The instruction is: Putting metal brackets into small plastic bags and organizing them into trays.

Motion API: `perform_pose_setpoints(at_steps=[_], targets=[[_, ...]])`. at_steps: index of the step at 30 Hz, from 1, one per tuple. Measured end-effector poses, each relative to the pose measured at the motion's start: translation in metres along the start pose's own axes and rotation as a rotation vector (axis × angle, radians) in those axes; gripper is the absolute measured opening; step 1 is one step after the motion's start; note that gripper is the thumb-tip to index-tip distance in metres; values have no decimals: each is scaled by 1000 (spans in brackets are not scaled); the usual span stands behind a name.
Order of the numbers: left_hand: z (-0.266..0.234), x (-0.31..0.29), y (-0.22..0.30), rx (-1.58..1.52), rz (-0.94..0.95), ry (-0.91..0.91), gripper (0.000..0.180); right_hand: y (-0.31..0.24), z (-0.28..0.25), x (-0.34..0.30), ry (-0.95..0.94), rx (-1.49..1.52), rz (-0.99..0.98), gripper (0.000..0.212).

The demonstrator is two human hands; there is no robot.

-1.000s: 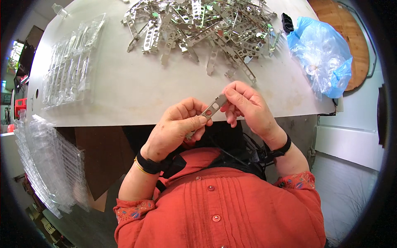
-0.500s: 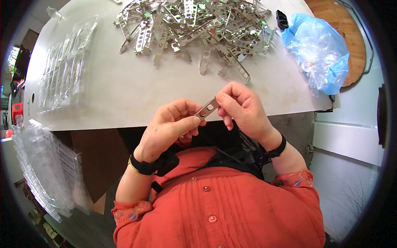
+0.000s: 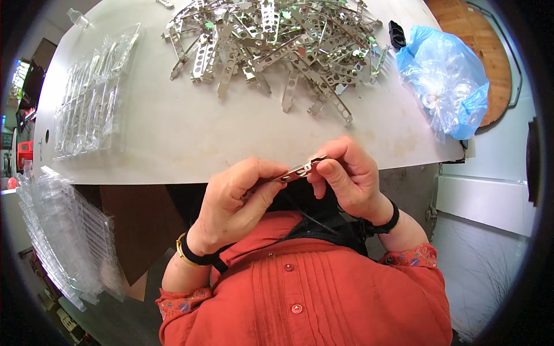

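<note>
A thin metal bracket point(image 3: 300, 171) with punched holes is held between my two hands, just in front of the table's near edge. Thumb and fingers of my left hand point(image 3: 234, 199) pinch its left end. At its other, bent end, my right hand point(image 3: 349, 179) grips it between thumb and index finger. The bracket is turned nearly edge-on, so its face is mostly hidden. Beyond my hands a large heap of similar brackets point(image 3: 277, 49) lies tangled at the far middle of the table.
On the table's left lies a clear plastic tray point(image 3: 95, 92) with bagged pieces in it. More clear trays point(image 3: 69, 236) are stacked below the left edge. A blue plastic bag point(image 3: 444, 81) of clear wrapping sits at the right, beside a small black object point(image 3: 396, 34). The white table point(image 3: 173, 144) ends near me.
Both hands have come down toward me with the bracket. It has been turned from showing its holed face to nearly edge-on.
</note>
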State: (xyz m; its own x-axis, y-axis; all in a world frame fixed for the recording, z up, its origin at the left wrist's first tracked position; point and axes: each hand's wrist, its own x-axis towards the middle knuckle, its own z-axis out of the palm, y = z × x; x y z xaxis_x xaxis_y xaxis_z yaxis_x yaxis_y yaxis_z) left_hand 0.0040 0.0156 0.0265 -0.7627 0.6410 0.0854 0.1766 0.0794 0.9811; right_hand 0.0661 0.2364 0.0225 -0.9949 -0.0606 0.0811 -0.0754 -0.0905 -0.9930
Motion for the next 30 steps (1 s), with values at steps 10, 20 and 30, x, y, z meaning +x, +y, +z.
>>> perform_pose_setpoints(at_steps=[10, 20, 30], targets=[[0, 2, -1, 194, 183, 50, 20, 6, 0, 1, -21, 9, -55, 16], [-1, 3, -1, 221, 242, 55, 24, 1, -3, 1, -55, -9, -61, 18], [-3, 3, 4, 224, 282, -6, 25, -4, -6, -4, -48, -69, -45, 15]])
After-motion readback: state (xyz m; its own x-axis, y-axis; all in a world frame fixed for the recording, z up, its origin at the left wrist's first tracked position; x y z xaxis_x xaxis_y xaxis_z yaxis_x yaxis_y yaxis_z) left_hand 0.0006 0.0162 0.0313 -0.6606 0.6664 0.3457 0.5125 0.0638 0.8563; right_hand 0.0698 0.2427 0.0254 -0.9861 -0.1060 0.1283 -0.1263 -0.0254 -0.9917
